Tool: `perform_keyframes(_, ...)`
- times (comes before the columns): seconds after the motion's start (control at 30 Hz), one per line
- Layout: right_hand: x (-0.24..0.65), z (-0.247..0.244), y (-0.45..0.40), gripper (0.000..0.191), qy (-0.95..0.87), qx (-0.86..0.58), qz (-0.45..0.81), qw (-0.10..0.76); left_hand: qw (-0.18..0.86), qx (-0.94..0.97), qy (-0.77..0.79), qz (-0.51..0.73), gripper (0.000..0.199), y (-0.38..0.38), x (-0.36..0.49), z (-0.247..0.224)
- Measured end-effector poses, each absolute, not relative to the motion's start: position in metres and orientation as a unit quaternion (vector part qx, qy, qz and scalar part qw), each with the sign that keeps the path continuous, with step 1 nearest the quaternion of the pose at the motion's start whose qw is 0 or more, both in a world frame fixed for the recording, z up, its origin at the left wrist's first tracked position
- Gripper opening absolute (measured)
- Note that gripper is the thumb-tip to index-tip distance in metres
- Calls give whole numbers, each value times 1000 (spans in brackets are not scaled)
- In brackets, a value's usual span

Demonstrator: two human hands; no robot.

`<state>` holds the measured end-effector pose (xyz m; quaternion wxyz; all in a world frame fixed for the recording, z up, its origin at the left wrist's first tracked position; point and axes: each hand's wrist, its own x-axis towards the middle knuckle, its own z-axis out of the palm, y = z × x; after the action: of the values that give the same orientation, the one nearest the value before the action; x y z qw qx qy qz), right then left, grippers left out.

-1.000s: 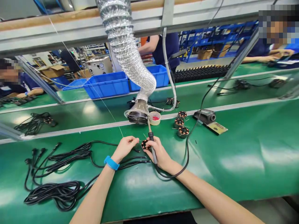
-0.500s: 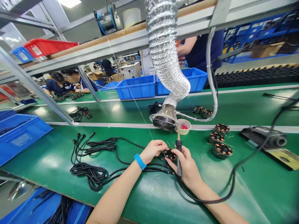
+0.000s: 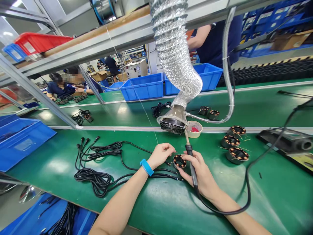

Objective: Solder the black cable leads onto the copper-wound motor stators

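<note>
My left hand (image 3: 159,155) pinches the end of a thin solder wire (image 3: 144,111), which rises from it toward a reel overhead. My right hand (image 3: 200,172) grips a soldering iron (image 3: 192,164) by its dark handle, with the metal tip pointing up and away from me. Between my hands, a copper-wound motor stator (image 3: 179,161) lies on the green bench (image 3: 276,192), touched by my right fingers. Its black cables (image 3: 94,179) run off to the left in loose coils. A blue band (image 3: 146,167) circles my left wrist.
Several wound stators (image 3: 236,153) sit to the right, beyond them a soldering stand (image 3: 285,138). A cup with red sponge (image 3: 194,129) and a fume nozzle (image 3: 172,125) on a silver duct stand ahead. Blue bins (image 3: 141,86) and co-workers are farther back.
The view has swung left and the bench has shifted right. The iron's handle now leans more, its lower end to the right. Both hands keep their hold.
</note>
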<state>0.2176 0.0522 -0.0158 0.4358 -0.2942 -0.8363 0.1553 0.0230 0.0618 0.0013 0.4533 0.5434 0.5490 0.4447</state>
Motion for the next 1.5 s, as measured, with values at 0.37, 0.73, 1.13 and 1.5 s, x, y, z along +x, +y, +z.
perform_keyframes(0.37,208,-15,41,36,-817,-334,164,439,571,471,516,430,19,54,21,5)
perform_keyframes(0.73,217,-18,43,34,-820,-313,200,434,660,385,480,431,37,48,23,4)
perform_keyframes(1.13,223,-20,48,34,-826,-310,196,427,483,656,537,219,29,27,6,30)
perform_keyframes(1.5,226,-18,50,35,-821,-315,196,433,475,659,538,223,28,27,8,30)
